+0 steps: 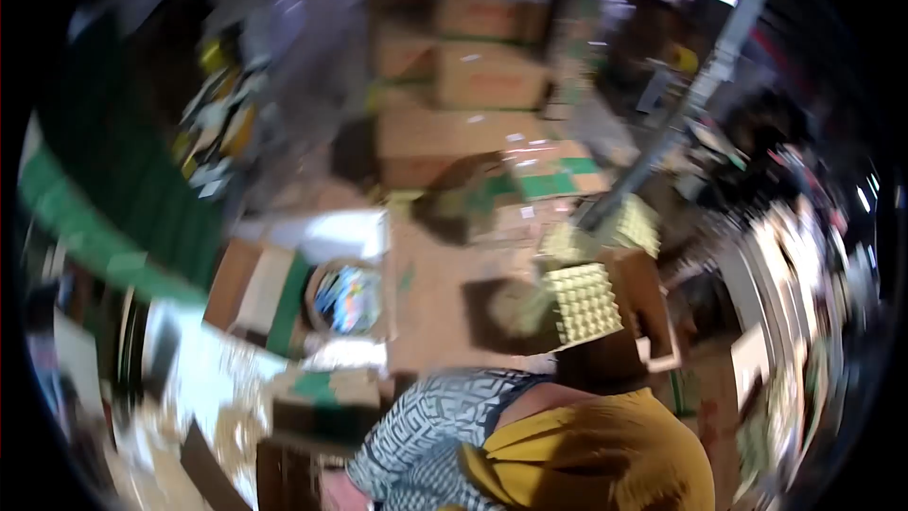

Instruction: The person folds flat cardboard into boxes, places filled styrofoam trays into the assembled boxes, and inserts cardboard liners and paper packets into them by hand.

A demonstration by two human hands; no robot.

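Note:
Neither my left hand nor my right hand shows in the view. At the bottom, close in front of me, a person in a black-and-white patterned top (426,431) and a yellow cloth (605,445) bends over. That person's hand (342,490) is at an open brown carton (284,478) at the lower edge; whether it holds anything is hidden. Right of centre, a pale yellow egg-tray-like sheet (584,303) rests against an open carton (619,360). Left of centre is a round container (322,298) of colourful small items. The picture is blurred.
Stacked brown cartons (492,76) stand at the back, and a taped carton (553,170) is nearer. A grey pole (700,85) slants across the right side. Green corrugated material (123,227) is at the left, and cardboard sheets (785,274) are at the right.

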